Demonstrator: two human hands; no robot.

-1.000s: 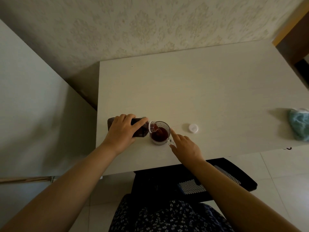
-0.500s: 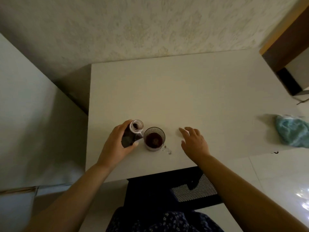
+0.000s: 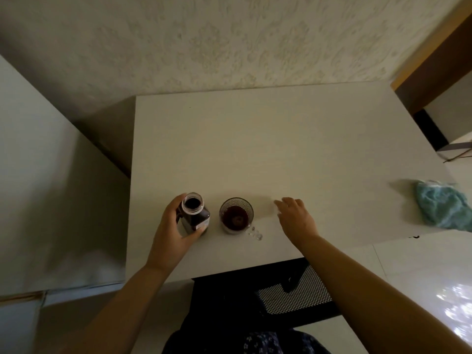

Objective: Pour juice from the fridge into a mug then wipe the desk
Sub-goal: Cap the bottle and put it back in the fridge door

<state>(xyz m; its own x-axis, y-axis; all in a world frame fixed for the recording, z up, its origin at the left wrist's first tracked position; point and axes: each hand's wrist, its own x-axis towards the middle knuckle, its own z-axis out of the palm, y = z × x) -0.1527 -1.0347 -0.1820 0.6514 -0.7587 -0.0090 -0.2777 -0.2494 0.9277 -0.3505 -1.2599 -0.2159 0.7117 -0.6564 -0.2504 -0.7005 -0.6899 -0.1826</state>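
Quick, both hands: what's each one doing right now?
Left hand: grip closed round the bottle, upright on the desk.
Right hand: fingers bent down over the desk; cannot tell if holding anything.

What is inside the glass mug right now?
Dark red juice sits in the glass mug, with its level below the rim. The mug's bottom is hidden under the juice.

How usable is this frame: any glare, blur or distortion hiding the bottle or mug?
Head view: dim overall, yet the bottle in the left hand and the mug read clearly; head view: the cloth at the right edge is blurred; head view: glare patches on the floor, lower right; head view: wide-angle bend splays the desk edges.
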